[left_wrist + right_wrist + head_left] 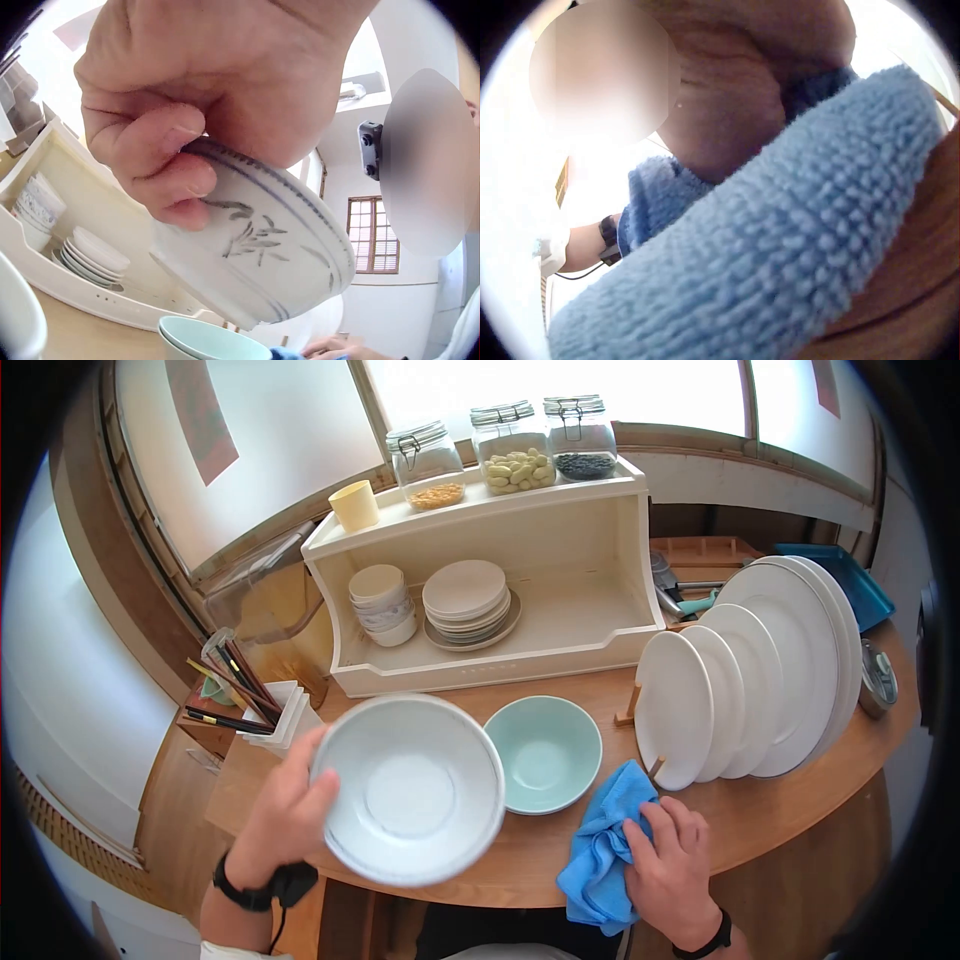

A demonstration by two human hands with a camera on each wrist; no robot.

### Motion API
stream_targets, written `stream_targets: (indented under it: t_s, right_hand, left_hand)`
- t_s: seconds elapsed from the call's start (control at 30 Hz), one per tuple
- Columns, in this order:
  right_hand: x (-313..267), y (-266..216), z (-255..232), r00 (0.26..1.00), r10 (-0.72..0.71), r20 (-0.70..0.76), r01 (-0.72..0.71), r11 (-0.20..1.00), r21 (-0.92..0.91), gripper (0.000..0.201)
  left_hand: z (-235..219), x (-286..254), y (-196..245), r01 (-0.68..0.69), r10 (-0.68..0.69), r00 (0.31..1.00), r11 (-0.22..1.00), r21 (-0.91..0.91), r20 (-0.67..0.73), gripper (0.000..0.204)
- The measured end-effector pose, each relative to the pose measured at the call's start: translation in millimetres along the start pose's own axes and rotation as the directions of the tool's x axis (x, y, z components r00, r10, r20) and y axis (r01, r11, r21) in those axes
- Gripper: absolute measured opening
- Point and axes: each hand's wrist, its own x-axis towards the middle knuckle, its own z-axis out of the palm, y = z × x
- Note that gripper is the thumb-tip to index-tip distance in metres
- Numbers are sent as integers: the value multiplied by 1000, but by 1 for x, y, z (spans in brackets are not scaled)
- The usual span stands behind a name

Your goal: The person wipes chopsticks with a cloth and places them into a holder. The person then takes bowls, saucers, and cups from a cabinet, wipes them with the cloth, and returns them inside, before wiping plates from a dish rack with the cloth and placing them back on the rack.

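The left hand (285,800) grips the rim of a white bowl (410,790), tilted with its inside facing the head camera. In the left wrist view the fingers of the left hand (172,142) curl over the rim, and the bowl's outside (262,240) shows blue lines and a leaf pattern. A blue cloth (605,850) is bunched in the right hand (675,865), near the table's front edge. The right wrist view shows the cloth (765,232) close up, with the right hand (720,97) behind it. A mint-green bowl (543,755) stands between the white bowl and the cloth.
Behind stands a cream shelf (500,675) with stacked small bowls (380,600) and plates (465,595); glass jars (515,460) and a yellow cup (354,507) top it. White plates (675,710) stand upright in a rack at right. Chopsticks in a white holder (290,720) are at left.
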Motion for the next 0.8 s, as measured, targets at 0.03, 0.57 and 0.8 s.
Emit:
stream_targets:
  t_s: [0.03, 0.57, 0.8]
  right_hand:
    - [4, 2, 5, 998, -44, 37, 44, 999, -2, 33]
    - [73, 4, -4, 973, -31, 227, -49, 940, 339, 54]
    - [97, -13, 13, 876, 338, 344, -437, 859, 268, 68]
  left_hand:
    - [2, -10, -2, 63, -58, 996, 995, -80, 63, 47]
    - [72, -88, -84, 270, -187, 958, 846, -459, 218, 50]
    - [81, -86, -108, 171, -123, 984, 871, -461, 132, 53]
